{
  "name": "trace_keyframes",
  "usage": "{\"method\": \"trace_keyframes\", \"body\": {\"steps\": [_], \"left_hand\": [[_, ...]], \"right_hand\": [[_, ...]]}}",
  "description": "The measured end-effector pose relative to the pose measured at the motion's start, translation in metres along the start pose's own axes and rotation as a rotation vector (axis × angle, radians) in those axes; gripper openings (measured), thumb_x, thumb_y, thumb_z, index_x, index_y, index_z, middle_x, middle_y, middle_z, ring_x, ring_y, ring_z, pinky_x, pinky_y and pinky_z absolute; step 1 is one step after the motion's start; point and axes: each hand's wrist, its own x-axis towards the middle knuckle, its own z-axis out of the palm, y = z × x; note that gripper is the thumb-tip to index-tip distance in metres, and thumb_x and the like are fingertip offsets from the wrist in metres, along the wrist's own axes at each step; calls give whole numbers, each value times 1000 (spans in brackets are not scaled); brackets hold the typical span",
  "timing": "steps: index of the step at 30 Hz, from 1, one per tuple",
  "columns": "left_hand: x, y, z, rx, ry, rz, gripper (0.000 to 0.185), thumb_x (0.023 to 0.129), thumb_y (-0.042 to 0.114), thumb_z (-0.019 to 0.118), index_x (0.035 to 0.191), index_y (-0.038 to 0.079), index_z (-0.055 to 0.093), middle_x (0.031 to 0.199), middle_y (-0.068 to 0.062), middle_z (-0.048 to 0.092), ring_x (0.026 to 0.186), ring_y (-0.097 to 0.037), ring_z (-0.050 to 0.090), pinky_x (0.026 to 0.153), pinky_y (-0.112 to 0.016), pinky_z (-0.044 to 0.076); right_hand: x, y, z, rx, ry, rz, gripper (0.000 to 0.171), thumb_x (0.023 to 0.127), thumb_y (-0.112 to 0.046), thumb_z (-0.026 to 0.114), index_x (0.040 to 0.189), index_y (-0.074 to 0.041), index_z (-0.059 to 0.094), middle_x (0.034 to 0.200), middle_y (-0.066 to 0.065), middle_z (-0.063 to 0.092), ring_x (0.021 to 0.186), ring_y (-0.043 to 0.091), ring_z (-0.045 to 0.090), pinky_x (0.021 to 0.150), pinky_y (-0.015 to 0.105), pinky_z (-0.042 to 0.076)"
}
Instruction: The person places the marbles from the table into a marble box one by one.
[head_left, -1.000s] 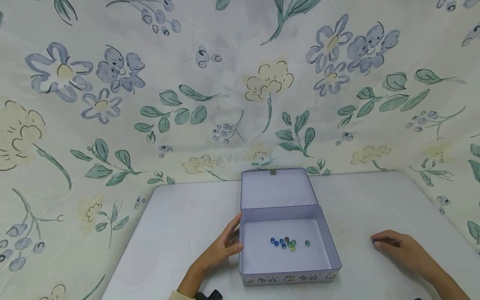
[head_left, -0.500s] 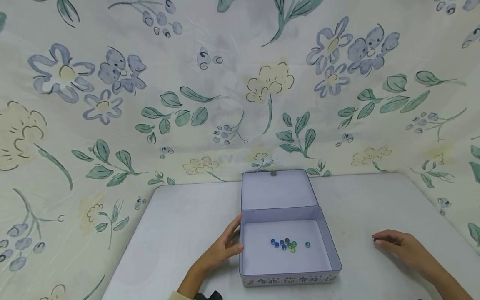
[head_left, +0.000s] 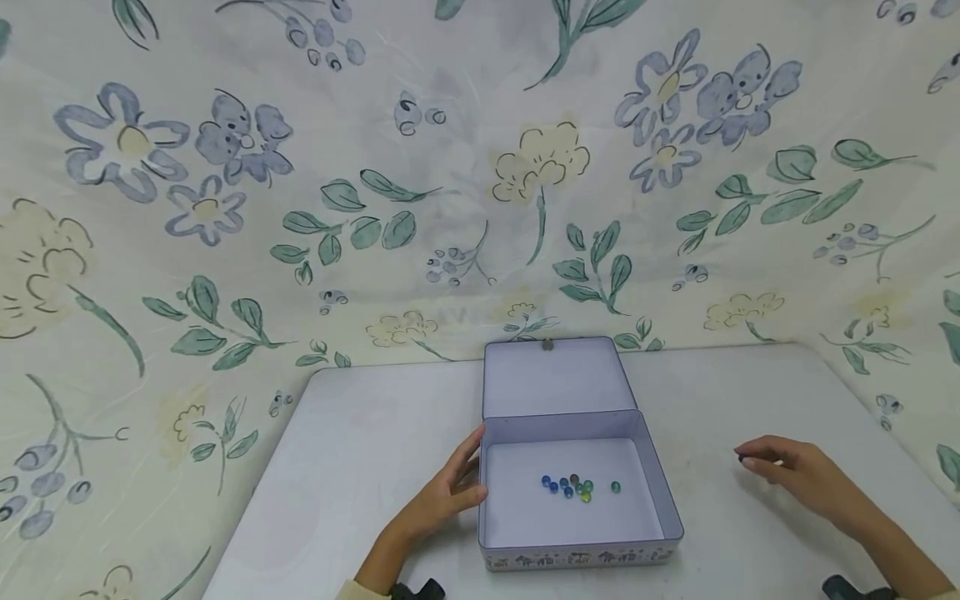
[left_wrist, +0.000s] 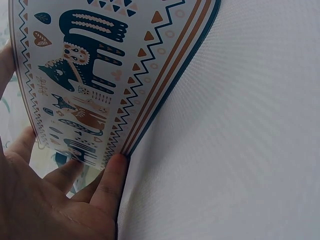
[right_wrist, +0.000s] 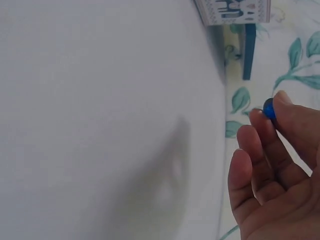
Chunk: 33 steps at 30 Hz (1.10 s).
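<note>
Right wrist: marble (right_wrist: 269,108) at fingertips (right_wrist: 285,100).

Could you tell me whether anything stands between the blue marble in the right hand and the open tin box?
Nothing visible does: only bare white table lies between the right hand, pinching the small blue glass marble, and the open lilac tin box.
</note>
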Motion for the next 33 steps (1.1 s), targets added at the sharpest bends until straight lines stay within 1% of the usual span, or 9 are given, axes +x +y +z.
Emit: {"method": "trace_keyframes", "body": {"steps": [4,9,12,14,19,23,28,30,33], "left_hand": [[0,1,0,1,6,-5,82,99,28,60,162,25,8,169,-14,0,149,-55,13,118,-66,26],[1,1,2,2,11,-10,83,98,28,61,162,24,9,169,-13,0,149,-55,13,118,-65,27],[1,1,1,-1,7,-7,82,98,28,61,162,26,9,169,-13,1,150,-54,13,118,-65,27],[1,-1,1,-6,7,-8,82,98,28,61,162,29,10,169,-12,1,150,-54,13,118,-65,27],[1,-3,1,-11,9,-14,81,98,28,61,162,30,10,169,-12,0,150,-54,12,118,-67,25],[0,-2,1,-10,12,-15,82,98,29,60,162,27,9,169,-13,-1,149,-55,12,118,-68,24],[0,-2,1,-14,6,-13,83,98,30,60,162,26,8,169,-14,-2,149,-56,11,118,-68,23],[1,-2,1,-15,4,-13,83,98,30,60,162,26,8,169,-14,-2,149,-55,11,118,-68,24],[1,-2,0,-16,2,-11,83,98,30,61,162,28,8,169,-14,-1,150,-54,12,118,-67,24]], "right_hand": [[7,-11,-1,-10,2,-62,26,99,-25,63,116,-6,70,111,10,73,86,1,64,68,20,56],[13,-22,0,14,-11,-88,26,100,-23,63,117,-5,69,113,12,72,88,3,64,69,20,56],[16,-29,0,18,-16,-117,25,100,-22,62,117,-4,69,113,13,72,89,5,66,70,21,57],[18,-35,-1,7,-9,-143,25,100,-22,62,116,-5,69,112,14,72,89,2,65,70,21,57],[25,-50,2,4,9,-248,20,98,-17,64,114,-6,70,109,13,73,89,-4,63,69,21,57],[31,-63,5,25,2,-322,17,97,-13,65,113,-9,71,106,6,73,89,-2,64,70,21,58],[39,-78,10,53,-42,-328,16,98,-15,64,113,-14,71,107,3,73,91,-1,63,72,21,57],[42,-83,13,55,-62,-330,17,98,-16,64,113,-15,71,108,5,72,92,-1,62,72,21,56],[48,-90,18,47,-85,-337,18,98,-17,64,114,-15,71,107,3,72,92,0,61,72,21,55]]}}
